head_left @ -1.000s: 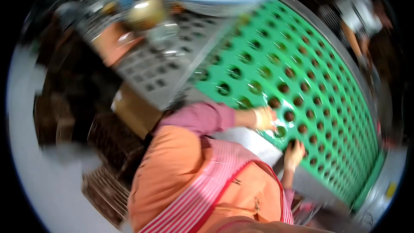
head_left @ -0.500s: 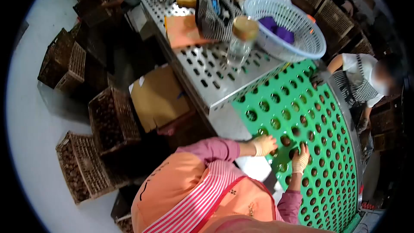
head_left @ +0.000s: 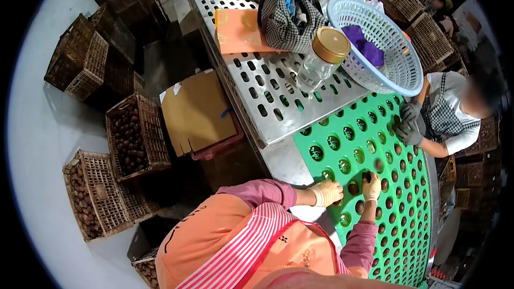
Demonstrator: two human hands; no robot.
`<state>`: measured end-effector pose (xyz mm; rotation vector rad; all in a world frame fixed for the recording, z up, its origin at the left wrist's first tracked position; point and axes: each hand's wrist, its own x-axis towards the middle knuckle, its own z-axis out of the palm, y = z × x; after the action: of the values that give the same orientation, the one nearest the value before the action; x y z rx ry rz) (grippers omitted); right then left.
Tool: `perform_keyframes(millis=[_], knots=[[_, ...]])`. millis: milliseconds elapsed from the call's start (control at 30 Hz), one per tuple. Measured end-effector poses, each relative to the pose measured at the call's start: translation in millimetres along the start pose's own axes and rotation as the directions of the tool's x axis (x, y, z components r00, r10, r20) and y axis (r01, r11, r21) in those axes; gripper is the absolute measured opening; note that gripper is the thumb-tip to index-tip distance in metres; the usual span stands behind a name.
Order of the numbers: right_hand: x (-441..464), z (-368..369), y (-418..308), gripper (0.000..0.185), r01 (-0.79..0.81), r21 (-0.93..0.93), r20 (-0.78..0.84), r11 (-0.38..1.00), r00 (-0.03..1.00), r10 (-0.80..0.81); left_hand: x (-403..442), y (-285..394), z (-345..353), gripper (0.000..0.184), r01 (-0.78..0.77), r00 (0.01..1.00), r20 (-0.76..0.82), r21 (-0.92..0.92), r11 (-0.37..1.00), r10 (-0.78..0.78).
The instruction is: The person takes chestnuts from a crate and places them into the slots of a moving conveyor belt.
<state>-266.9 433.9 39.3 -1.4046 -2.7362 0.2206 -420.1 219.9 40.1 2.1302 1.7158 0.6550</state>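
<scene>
Right hand: the right hand (head_left: 371, 186) has its fingers curled together over the green board (head_left: 333, 159), close to its left edge; a dark round thing shows at the fingertips, but whether it is pinched or only touched I cannot tell.
Left hand: the left hand (head_left: 327, 192) is bent downward at the board's left edge, fingers close together, a bit of brown showing under the tips; its hold cannot be told.
Brown pieces: one of the brown pieces (head_left: 353, 188) sits in a hole between the two hands; many more fill the holes toward the right edge. A blurred brown spot (head_left: 378, 165) shows just beyond the right hand.
Left-edge holes: several hold no brown piece and show green or dark, patterned bottoms.
Co-worker: gloved hands (head_left: 410, 124) are at the board's far right edge.
Blue basket: the basket (head_left: 396, 48) holds purple cloth (head_left: 364, 45) and overhangs the steel table's (head_left: 257, 120) right edge.
Jar: the gold-lidded jar (head_left: 323, 60) stands beside the basket; its glass looks clear.
Bag: the checked bag (head_left: 289, 24) gapes over something blue, next to an orange sheet (head_left: 241, 35).
Crates: on the floor, one wicker crate (head_left: 154, 128) holds dark brown ovals, another (head_left: 101, 182) lighter brown ones.
</scene>
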Motion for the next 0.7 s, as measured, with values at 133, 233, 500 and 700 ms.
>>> perform_keyframes(millis=[133, 233, 500, 700], knots=[[-6.8, -8.1, -6.8, 0.043, -0.065, -0.069, 0.006, 0.995, 0.998, 0.065, 0.8, -1.2, -5.1, 0.018, 0.002, 0.999, 0.038, -0.04, 0.999, 0.0], [-18.3, 1.4, -11.5, 0.048, -0.028, -0.022, -0.107, 0.999, 0.994, 0.025, 1.5, -1.7, -2.2, 0.022, -0.003, 1.0, 0.031, -0.03, 1.0, 0.004], [-170.1, -28.5, -128.8, 0.043, 0.068, 0.346, -0.485, 0.936, 0.867, 0.116, 5.0, -2.6, -23.4, 0.019, 0.06, 0.998, 0.035, -0.338, 0.939, -0.051], [-330.5, -32.3, -132.4, 0.03, -0.166, 0.634, -0.422, 0.755, 0.744, 0.518, 3.8, -3.4, -3.3, 0.044, 0.035, 0.994, -0.094, -0.155, 0.987, -0.05]])
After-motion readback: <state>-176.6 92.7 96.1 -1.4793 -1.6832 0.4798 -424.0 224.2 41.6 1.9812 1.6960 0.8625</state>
